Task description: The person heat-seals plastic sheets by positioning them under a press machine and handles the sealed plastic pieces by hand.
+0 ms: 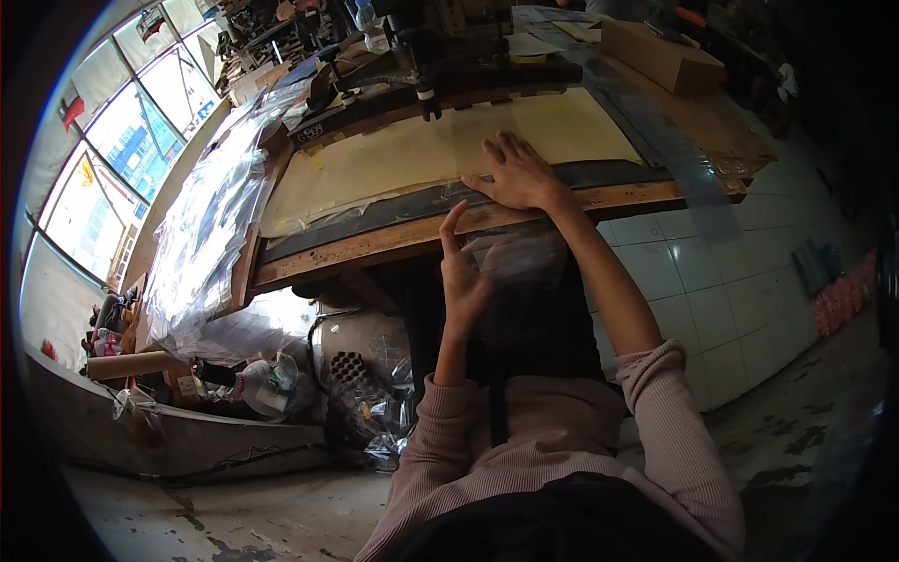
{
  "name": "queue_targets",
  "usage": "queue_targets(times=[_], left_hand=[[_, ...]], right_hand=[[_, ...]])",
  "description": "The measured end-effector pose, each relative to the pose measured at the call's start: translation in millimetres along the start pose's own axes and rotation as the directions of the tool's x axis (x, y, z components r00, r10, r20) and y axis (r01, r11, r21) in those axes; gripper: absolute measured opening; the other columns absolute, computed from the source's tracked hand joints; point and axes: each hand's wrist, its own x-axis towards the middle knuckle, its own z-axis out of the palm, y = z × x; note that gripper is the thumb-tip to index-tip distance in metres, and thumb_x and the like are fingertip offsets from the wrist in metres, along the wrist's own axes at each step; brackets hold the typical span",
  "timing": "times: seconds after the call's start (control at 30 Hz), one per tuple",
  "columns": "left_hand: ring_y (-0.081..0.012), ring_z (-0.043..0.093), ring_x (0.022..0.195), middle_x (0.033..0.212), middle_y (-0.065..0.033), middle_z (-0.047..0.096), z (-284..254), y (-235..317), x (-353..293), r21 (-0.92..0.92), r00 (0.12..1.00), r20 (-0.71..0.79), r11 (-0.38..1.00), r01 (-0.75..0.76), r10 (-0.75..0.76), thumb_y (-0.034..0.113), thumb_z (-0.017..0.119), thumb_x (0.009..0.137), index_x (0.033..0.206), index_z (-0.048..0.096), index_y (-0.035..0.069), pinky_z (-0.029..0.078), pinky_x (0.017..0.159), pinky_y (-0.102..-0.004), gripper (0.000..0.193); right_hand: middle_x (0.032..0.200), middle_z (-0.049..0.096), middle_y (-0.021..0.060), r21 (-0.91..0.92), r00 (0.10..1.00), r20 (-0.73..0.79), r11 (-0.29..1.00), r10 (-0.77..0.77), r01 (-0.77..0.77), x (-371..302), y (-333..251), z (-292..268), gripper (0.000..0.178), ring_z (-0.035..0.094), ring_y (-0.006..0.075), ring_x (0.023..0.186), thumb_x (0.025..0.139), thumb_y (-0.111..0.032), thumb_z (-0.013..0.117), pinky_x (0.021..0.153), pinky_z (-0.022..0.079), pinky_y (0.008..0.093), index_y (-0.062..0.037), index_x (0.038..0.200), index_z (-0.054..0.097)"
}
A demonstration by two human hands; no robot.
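Observation:
My right hand lies spread over the front edge of the work table, its fingertips on a pale yellow sheet and its heel by the dark strip along the wooden edge. In front of that edge my left hand is raised, index finger pointing up and apart from the thumb. Beside it hangs a blurred, see-through shape, perhaps clear plastic film; whether the hand touches it I cannot tell. Over the sheet's far side stands a dark machine head with a short rod pointing down.
Clear plastic sheets drape off the table's left side. A cardboard box stands back right, with a clear strip hanging over the right edge. Below left are a cardboard tube and plastic scraps; a pink bundle lies right.

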Motion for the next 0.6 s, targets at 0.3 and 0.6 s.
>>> queue_targets(times=[0.3, 0.6], left_hand=[[-0.0181, 0.064, 0.087, 0.088, -0.0129, 0.067, 0.7, 4.5, 1.0, -0.014, 0.999, -0.004, 0.999, 0.033, -0.033, 0.002, 0.057, 0.083, 0.132, 0.022, 0.008, 0.044, 0.085, -0.0274, 0.061], [-0.0178, 0.057, 0.101, 0.110, -0.0135, 0.059, -2.3, 3.8, -0.4, -0.084, 0.991, 0.060, 0.988, 0.126, -0.121, 0.004, 0.060, 0.082, 0.132, 0.021, 0.006, 0.040, 0.092, -0.0299, 0.064]], right_hand=[[0.140, 0.021, 0.0269, 0.014, 1.000, -0.010, 1.000, -0.005, 0.005, 0.7, 0.0, -0.1, 0.085, 0.018, 0.0369, 0.132, 0.082, -0.066, 0.033, 0.109, 0.015, 0.0413, 0.0007, 0.135, 0.026], [0.140, 0.022, 0.0272, 0.009, 1.000, -0.022, 1.000, -0.011, 0.012, 0.4, 0.3, -0.2, 0.085, 0.019, 0.0369, 0.132, 0.082, -0.065, 0.034, 0.109, 0.016, 0.0411, 0.0018, 0.134, 0.027]])
